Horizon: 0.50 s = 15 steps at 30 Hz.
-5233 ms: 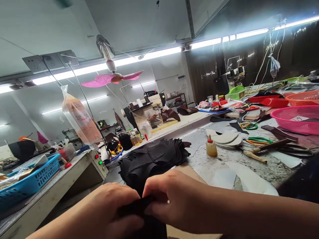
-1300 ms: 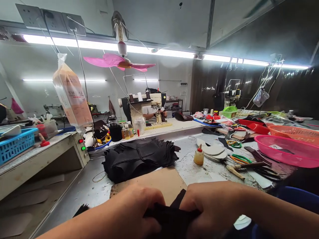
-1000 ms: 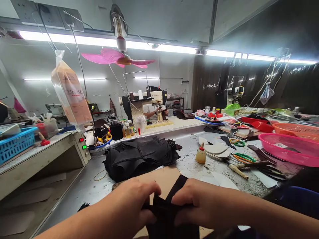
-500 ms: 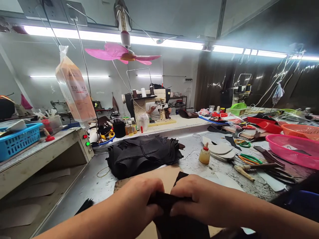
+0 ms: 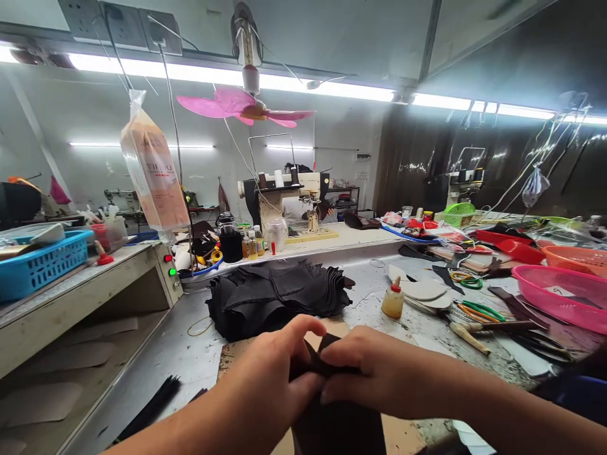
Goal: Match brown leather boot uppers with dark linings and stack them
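A dark, flat piece of leather or cloth [image 5: 339, 430] hangs between my two hands at the bottom centre, its upper edge folded. My left hand [image 5: 277, 366] holds that edge from the left, its thumb against the piece and its index finger arched up. From the other side my right hand [image 5: 365, 363] pinches the fold between thumb and fingers. The two thumbs nearly meet. Beneath lies a tan board [image 5: 403, 435]. A thick stack of black pieces [image 5: 279, 294] sits just beyond my hands. My fingers hide part of the fold.
On the right are a glue bottle [image 5: 392, 300], white cut pieces [image 5: 424, 291], a hammer [image 5: 474, 338] and a pink basket [image 5: 559, 294]. Black strips [image 5: 149, 411] lie at the left. A sewing machine [image 5: 284, 202] stands behind, with a person partly visible. A pink fan [image 5: 246, 107] hangs above.
My left index finger has lifted and arched away from the dark piece. Both hands have drawn closer together along the fold. The view has shifted slightly, showing more of the black strips.
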Available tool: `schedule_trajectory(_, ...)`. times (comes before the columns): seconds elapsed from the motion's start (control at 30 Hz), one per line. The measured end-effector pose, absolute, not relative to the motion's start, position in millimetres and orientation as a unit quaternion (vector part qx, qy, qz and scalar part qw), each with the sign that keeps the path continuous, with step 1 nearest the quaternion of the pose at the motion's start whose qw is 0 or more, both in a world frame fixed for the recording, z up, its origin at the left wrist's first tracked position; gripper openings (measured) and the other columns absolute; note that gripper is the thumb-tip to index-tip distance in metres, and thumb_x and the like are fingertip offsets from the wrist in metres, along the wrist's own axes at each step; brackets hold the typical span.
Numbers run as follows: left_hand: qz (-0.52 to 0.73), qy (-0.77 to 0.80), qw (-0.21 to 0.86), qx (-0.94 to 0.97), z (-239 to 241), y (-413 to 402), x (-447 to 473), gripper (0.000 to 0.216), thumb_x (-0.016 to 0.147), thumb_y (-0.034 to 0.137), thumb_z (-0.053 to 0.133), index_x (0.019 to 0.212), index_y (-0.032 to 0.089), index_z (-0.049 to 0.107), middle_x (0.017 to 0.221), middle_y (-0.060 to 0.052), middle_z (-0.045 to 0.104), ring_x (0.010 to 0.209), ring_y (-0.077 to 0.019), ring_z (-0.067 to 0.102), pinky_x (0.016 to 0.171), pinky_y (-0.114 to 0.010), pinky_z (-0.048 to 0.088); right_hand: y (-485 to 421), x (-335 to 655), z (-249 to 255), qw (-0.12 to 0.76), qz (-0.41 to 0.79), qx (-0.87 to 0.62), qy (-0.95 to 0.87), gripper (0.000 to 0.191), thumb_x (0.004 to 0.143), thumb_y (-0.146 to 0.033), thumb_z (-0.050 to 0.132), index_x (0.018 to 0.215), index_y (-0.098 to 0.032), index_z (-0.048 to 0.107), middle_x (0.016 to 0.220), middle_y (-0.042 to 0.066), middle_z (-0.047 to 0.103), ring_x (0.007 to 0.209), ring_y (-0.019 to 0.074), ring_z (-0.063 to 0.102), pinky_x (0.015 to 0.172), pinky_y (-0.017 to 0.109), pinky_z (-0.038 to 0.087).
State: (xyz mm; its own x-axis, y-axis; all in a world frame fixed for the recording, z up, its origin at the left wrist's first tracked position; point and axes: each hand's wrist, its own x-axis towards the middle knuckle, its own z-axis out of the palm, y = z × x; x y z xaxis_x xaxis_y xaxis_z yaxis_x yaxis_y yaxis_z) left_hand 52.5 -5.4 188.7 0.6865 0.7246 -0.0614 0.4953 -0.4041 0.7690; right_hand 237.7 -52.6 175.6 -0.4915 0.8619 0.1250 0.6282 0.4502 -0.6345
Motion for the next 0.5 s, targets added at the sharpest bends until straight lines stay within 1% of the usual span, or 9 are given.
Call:
schedule_trajectory(0.1,0.178,0.378,0.494,0.762,184.3,-1.5,49.8,0.050,0.063,0.020,0.062,0.111,0.025,0.049,0.082,0.005,0.057,0.068,-0.0137,0.056,0.059,-0.025,0.041,-52.3,239.7,175.1,0.240,0.302,-0.450,-0.805,0.024,0.084,-0.031,0.062,0.066,-0.015,0.059,0.057,-0.008,0.036,0.052,0.0057,0.031,0.047,0.018,0.026)
schedule_trajectory(0.2,0.185,0.356,0.568,0.719,176.3,5.9,44.2,0.063,0.061,0.018,0.066,0.120,0.022,0.044,0.074,0.006,0.056,0.070,-0.0139,0.056,0.063,-0.026,0.040,-52.6,242.0,177.3,0.251,0.324,-0.449,-0.794,0.023,0.083,-0.031,0.063,0.067,-0.015,0.062,0.055,-0.008,0.034,0.051,0.0053,0.029,0.047,0.018,0.025)
schedule_trajectory(0.27,0.191,0.338,0.609,0.692,169.6,11.1,41.2,0.074,0.061,0.021,0.072,0.127,0.020,0.039,0.071,0.007,0.056,0.070,-0.0142,0.055,0.064,-0.027,0.039,-52.9,242.2,178.5,0.258,0.330,-0.449,-0.789,0.021,0.083,-0.029,0.063,0.069,-0.014,0.064,0.056,-0.008,0.035,0.051,0.0051,0.029,0.047,0.018,0.025)
schedule_trajectory(0.3,0.190,0.328,0.627,0.680,166.6,13.1,40.3,0.074,0.061,0.024,0.074,0.127,0.019,0.041,0.072,0.006,0.057,0.070,-0.0140,0.055,0.064,-0.027,0.038,-53.0,242.0,178.5,0.261,0.328,-0.449,-0.789,0.020,0.083,-0.029,0.062,0.070,-0.014,0.064,0.056,-0.008,0.036,0.051,0.0051,0.030,0.047,0.018,0.026)
schedule_trajectory(0.33,0.183,0.313,0.646,0.672,164.2,14.4,39.8,0.068,0.061,0.027,0.076,0.121,0.017,0.047,0.073,0.004,0.058,0.070,-0.0135,0.055,0.065,-0.027,0.038,-53.0,241.9,178.1,0.264,0.323,-0.449,-0.790,0.019,0.083,-0.028,0.063,0.071,-0.014,0.065,0.056,-0.008,0.036,0.051,0.0053,0.031,0.047,0.018,0.026)
schedule_trajectory(0.4,0.156,0.288,0.672,0.664,162.2,14.3,39.9,0.045,0.063,0.032,0.077,0.100,0.015,0.060,0.074,0.002,0.059,0.069,-0.0118,0.053,0.065,-0.025,0.037,-52.8,242.1,176.5,0.270,0.308,-0.454,-0.792,0.017,0.083,-0.029,0.063,0.074,-0.015,0.068,0.057,-0.007,0.040,0.053,0.0061,0.034,0.048,0.018,0.027)
schedule_trajectory(0.47,0.149,0.298,0.663,0.670,164.6,10.7,40.5,0.026,0.063,0.029,0.076,0.080,0.014,0.063,0.072,0.003,0.058,0.068,-0.0108,0.051,0.067,-0.025,0.037,-52.7,243.0,175.5,0.269,0.299,-0.464,-0.789,0.016,0.083,-0.029,0.063,0.079,-0.016,0.070,0.058,-0.006,0.043,0.055,0.0069,0.037,0.049,0.018,0.029)
schedule_trajectory(0.5,0.168,0.311,0.637,0.685,167.1,8.2,40.8,0.020,0.064,0.025,0.075,0.075,0.015,0.062,0.073,0.003,0.056,0.071,-0.0111,0.051,0.069,-0.025,0.037,-52.6,243.6,175.9,0.270,0.297,-0.468,-0.787,0.016,0.084,-0.030,0.062,0.082,-0.016,0.071,0.059,-0.006,0.046,0.056,0.0072,0.039,0.050,0.018,0.029)
